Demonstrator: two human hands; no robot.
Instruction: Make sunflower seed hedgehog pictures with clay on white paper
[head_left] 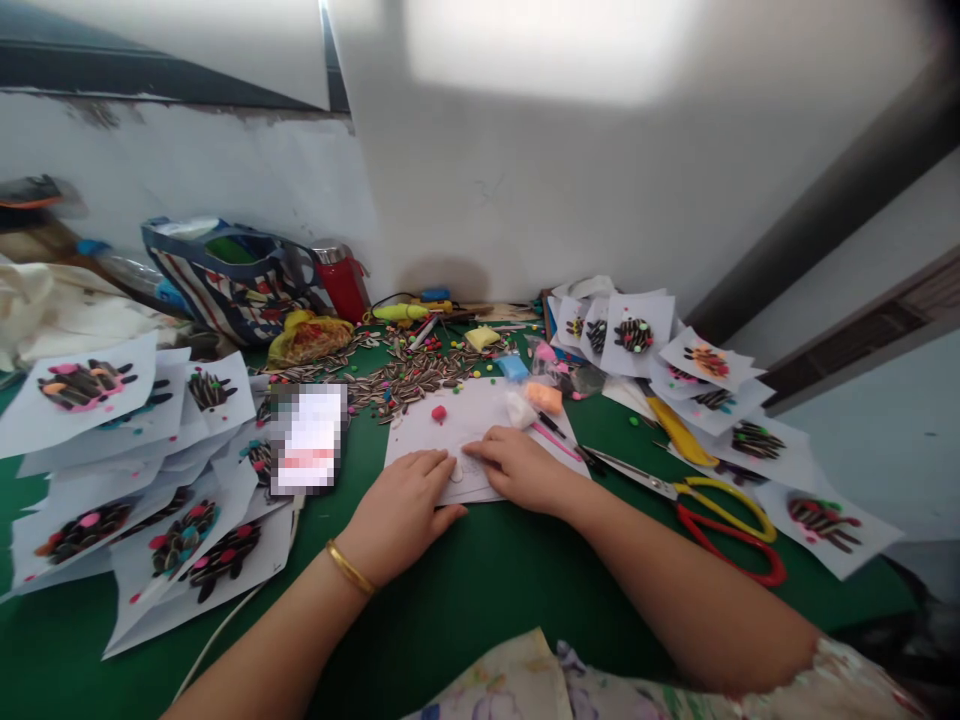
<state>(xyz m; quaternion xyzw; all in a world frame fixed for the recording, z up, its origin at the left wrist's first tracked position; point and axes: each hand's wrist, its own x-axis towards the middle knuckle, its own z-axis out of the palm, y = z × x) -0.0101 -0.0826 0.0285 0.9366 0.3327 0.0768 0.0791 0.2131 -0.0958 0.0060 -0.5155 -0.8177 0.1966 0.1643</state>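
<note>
A white sheet of paper [412,425] lies on the green table, with faint line marks near its front edge. My left hand [409,510] rests flat on the sheet's front left part, fingers stretched out and thumb apart. From the other side my right hand [525,470] touches the paper, its index finger extended close to my left fingertips. Neither hand shows anything held. A small red clay ball [439,413] sits on the sheet beyond my hands. Near my right hand are white clay [519,409], orange clay [544,398] and a pink stick [556,441].
Large scissors [667,488] with yellow and red handles lie at right. Striped sunflower seeds [405,385] spread behind the sheet. Cards decorated with seeds pile up at left [75,480] and right [757,470]. A phone [307,440], a bag [225,285] and a red flask [341,280] stand leftward.
</note>
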